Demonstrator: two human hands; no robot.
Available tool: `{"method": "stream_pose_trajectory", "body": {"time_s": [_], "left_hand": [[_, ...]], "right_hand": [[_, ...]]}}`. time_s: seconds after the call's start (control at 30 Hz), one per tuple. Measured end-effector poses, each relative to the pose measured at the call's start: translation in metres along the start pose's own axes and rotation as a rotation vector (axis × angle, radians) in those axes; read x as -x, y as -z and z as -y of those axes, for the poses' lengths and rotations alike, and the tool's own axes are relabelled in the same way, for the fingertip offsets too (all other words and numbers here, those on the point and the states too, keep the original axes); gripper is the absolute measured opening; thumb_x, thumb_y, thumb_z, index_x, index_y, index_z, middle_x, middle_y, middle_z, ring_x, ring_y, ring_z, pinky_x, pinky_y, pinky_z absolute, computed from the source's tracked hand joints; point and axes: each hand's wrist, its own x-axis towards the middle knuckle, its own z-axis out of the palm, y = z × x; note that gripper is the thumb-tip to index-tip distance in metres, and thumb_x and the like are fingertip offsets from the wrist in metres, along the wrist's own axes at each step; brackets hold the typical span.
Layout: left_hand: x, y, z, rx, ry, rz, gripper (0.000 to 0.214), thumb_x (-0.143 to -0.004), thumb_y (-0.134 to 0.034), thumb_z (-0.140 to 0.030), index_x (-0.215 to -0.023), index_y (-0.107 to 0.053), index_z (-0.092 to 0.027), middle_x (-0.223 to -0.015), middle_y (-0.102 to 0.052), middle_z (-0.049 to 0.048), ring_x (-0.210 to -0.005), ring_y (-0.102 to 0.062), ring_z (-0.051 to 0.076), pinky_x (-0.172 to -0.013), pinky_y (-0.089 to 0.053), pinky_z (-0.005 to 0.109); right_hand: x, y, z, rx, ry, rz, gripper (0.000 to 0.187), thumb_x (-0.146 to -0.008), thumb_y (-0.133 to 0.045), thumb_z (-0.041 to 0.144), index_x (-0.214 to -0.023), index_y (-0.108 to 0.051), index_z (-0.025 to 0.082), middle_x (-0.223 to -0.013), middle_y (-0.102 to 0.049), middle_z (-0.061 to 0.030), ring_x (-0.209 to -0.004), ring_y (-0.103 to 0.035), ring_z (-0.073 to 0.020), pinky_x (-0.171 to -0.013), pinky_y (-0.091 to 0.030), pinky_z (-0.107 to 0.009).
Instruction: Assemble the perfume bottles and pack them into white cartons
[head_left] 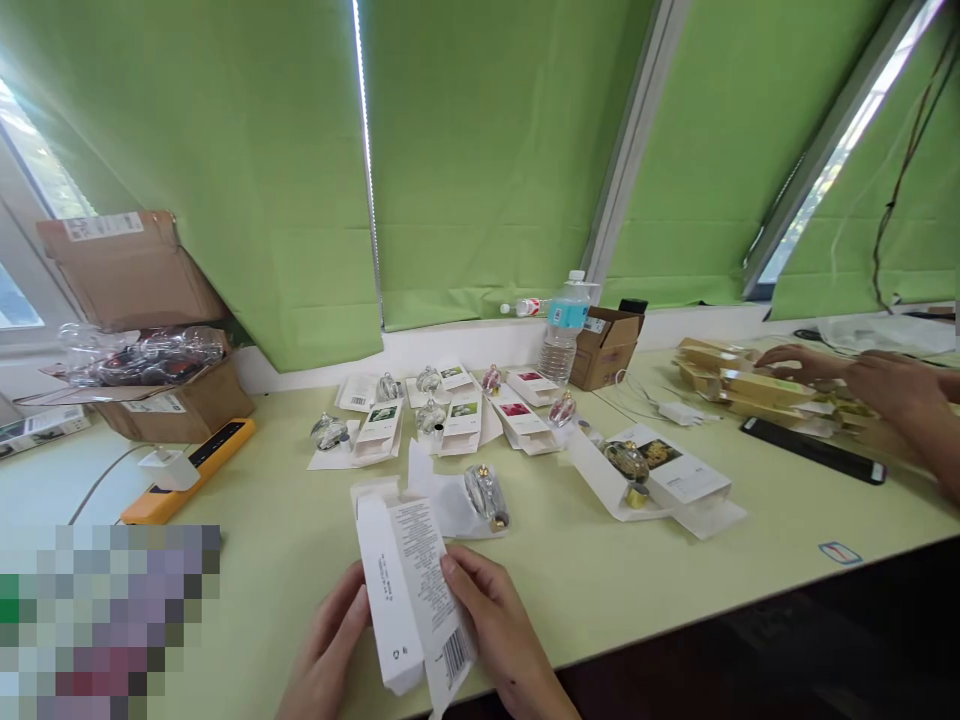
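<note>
You hold the white carton point(409, 590) over the near edge of the counter point(675, 580). Left hand point(330, 640) is curled round its left side; right hand point(499, 625) grips the right side, thumb on the printed face. The barcode flap hangs loose at the near end. Just beyond the carton, a glass bottle point(484, 493) lies out on white card, unboxed. Further beyond, small bottles lie beside their opened cartons point(450, 410), so most look unpacked. Far right of the carton, a co-worker's hands point(885, 385) rest by gold boxes point(750, 385).

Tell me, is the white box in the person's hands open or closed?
Open: the white box, held by left hand and right hand, has its top flap standing away from the end.
</note>
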Motion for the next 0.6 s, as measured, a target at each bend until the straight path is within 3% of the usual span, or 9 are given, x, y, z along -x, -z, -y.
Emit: {"method": "stream_pose_trajectory", "body": {"time_s": [0.1, 0.27, 0.4, 0.5, 0.57, 0.6], "left_hand": [[-0.001, -0.002, -0.004, 0.036, -0.019, 0.059, 0.059, -0.07, -0.067, -0.058, -0.118, -0.062, -0.024, -0.129, -0.06, 0.0072, -0.121, -0.053, 0.032, -0.097, -0.048, 0.041], [-0.003, -0.008, -0.012, 0.06, 0.015, 0.335, 0.065, -0.065, -0.072, -0.057, -0.118, -0.063, -0.02, -0.123, -0.064, 0.0142, -0.104, -0.062, 0.034, -0.087, -0.053, 0.043], [-0.005, -0.013, -0.007, 0.131, 0.045, 0.261, 0.055, -0.06, -0.077, -0.053, -0.101, -0.069, -0.017, -0.092, -0.073, 0.0135, -0.076, -0.068, 0.029, -0.068, -0.057, 0.042], [-0.007, -0.014, -0.009, 0.217, 0.093, 0.218, 0.049, -0.063, -0.075, -0.051, -0.097, -0.069, -0.017, -0.061, -0.068, 0.0058, -0.056, -0.065, 0.024, -0.055, -0.055, 0.037], [-0.01, -0.014, -0.017, 0.257, 0.105, 0.169, 0.048, -0.067, -0.073, -0.049, -0.102, -0.068, -0.017, -0.06, -0.068, 0.0042, -0.055, -0.064, 0.023, -0.055, -0.054, 0.036], [-0.012, -0.013, -0.023, 0.258, 0.077, 0.128, 0.048, -0.066, -0.073, -0.047, -0.103, -0.067, -0.016, -0.071, -0.072, 0.0062, -0.064, -0.067, 0.024, -0.061, -0.055, 0.036]], "right_hand": [[-0.002, -0.011, -0.006, -0.2, -0.114, 0.006, 0.029, -0.078, -0.069, 0.042, -0.09, -0.071, 0.015, -0.076, -0.066, -0.003, -0.07, -0.061, -0.0159, -0.066, -0.047, -0.025], [-0.001, -0.025, -0.007, -0.392, -0.312, 0.292, 0.033, -0.078, -0.064, 0.042, -0.081, -0.07, 0.009, -0.066, -0.062, -0.0049, -0.053, -0.057, -0.0129, -0.052, -0.045, -0.024], [0.002, -0.026, -0.007, -0.399, -0.439, 0.339, 0.036, -0.075, -0.066, 0.046, -0.08, -0.071, 0.011, -0.065, -0.065, -0.006, -0.052, -0.057, -0.0112, -0.053, -0.045, -0.022], [0.001, -0.023, -0.005, -0.311, -0.329, 0.37, 0.041, -0.076, -0.066, 0.048, -0.084, -0.072, 0.008, -0.071, -0.068, -0.0101, -0.058, -0.061, -0.0144, -0.058, -0.049, -0.026], [-0.001, -0.018, -0.002, -0.213, -0.261, 0.359, 0.038, -0.074, -0.07, 0.044, -0.088, -0.072, 0.008, -0.072, -0.069, -0.0101, -0.059, -0.063, -0.0176, -0.059, -0.051, -0.031], [-0.003, -0.015, 0.001, -0.16, -0.226, 0.334, 0.037, -0.073, -0.071, 0.042, -0.091, -0.072, 0.009, -0.073, -0.069, -0.0101, -0.062, -0.064, -0.0191, -0.062, -0.052, -0.034]]}}
